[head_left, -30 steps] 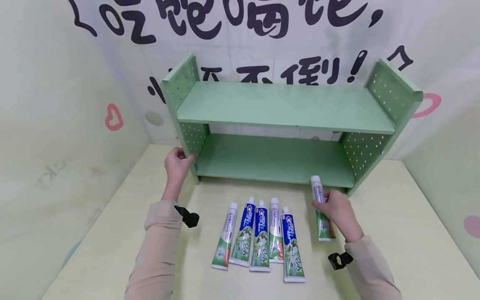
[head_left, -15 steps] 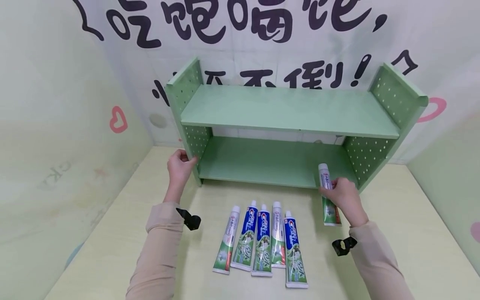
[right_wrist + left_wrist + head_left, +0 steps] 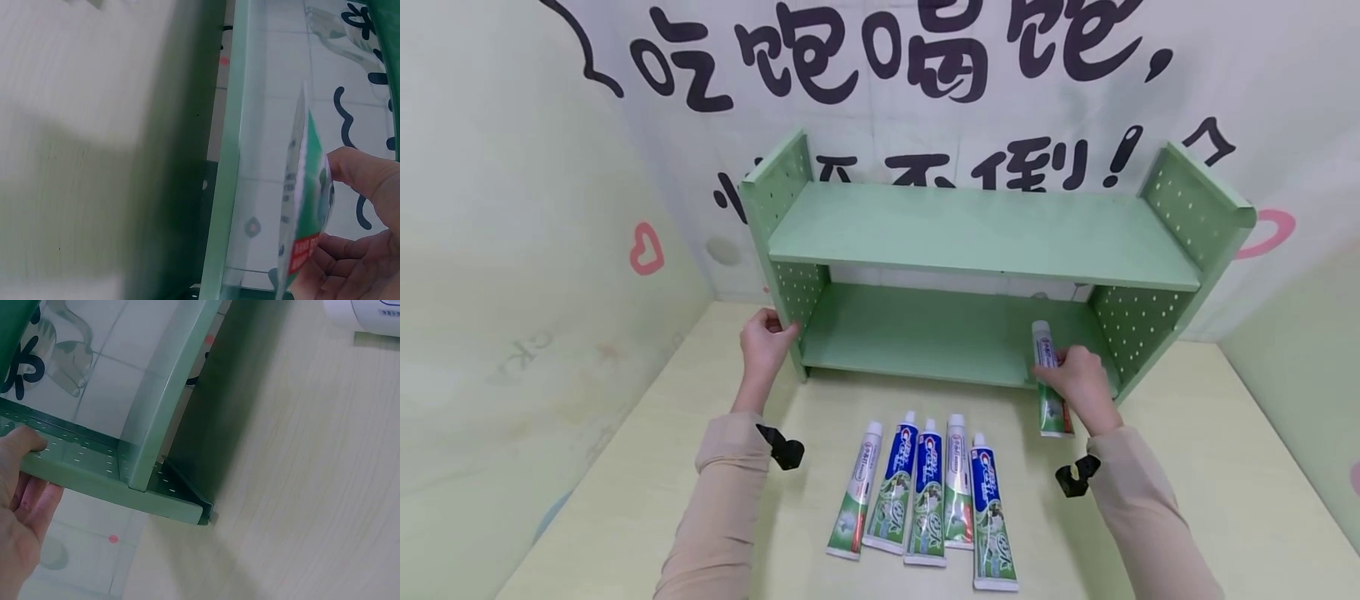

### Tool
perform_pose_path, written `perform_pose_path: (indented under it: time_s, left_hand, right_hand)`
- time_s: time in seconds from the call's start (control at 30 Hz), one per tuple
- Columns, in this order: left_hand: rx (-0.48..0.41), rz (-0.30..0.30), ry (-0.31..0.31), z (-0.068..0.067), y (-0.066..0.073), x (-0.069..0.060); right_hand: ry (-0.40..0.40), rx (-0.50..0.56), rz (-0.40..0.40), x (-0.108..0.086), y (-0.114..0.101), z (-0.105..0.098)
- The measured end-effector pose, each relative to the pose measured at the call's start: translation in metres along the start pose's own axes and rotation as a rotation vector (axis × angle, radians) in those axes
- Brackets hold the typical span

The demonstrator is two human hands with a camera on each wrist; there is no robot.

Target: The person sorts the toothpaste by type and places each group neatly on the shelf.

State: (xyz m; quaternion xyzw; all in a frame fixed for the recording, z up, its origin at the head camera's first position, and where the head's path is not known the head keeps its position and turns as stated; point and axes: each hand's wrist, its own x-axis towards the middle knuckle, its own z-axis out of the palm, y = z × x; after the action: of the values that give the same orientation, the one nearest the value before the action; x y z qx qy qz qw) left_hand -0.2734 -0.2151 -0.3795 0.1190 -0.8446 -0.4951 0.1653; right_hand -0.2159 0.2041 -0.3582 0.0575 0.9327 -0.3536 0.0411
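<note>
My right hand [image 3: 1081, 385] grips a white and green toothpaste tube [image 3: 1052, 410] by its middle, cap end pointing to the back. The tube's cap end is over the right part of the lower board [image 3: 917, 329] of a green two-tier shelf; its flat end sticks out past the front edge. In the right wrist view that flat end [image 3: 306, 212] faces the camera. At the shelf's left, my left hand [image 3: 765, 346] holds the front edge of the perforated side panel [image 3: 81, 478], thumb inside and fingers outside.
Several toothpaste tubes lie on the table in front of the shelf, such as a blue and green one [image 3: 928, 500] and a white and green one [image 3: 855, 492]. The upper board [image 3: 985, 229] spans above the lower one. A printed wall [image 3: 865, 117] stands behind.
My right hand has carried the toothpaste tube from in front of the shelf back over the lower board's front edge. My left hand keeps its hold on the side panel. The head view has shifted slightly.
</note>
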Motion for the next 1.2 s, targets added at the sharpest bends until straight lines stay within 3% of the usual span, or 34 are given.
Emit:
perform_pose_path:
  time_s: [0.43, 0.67, 1.2]
  left_hand:
    - [-0.025, -0.008, -0.012, 0.002, 0.002, 0.001]
    - [-0.02, -0.023, -0.006, 0.001, -0.004, -0.002]
    - [-0.034, -0.003, 0.011, 0.0, -0.001, -0.001]
  right_hand:
    - [-0.011, 0.014, 0.019, 0.016, 0.004, -0.004]
    - [0.009, -0.003, -0.025, 0.027, 0.002, -0.005]
    - [0.045, -0.018, -0.022, 0.051, -0.002, -0.003]
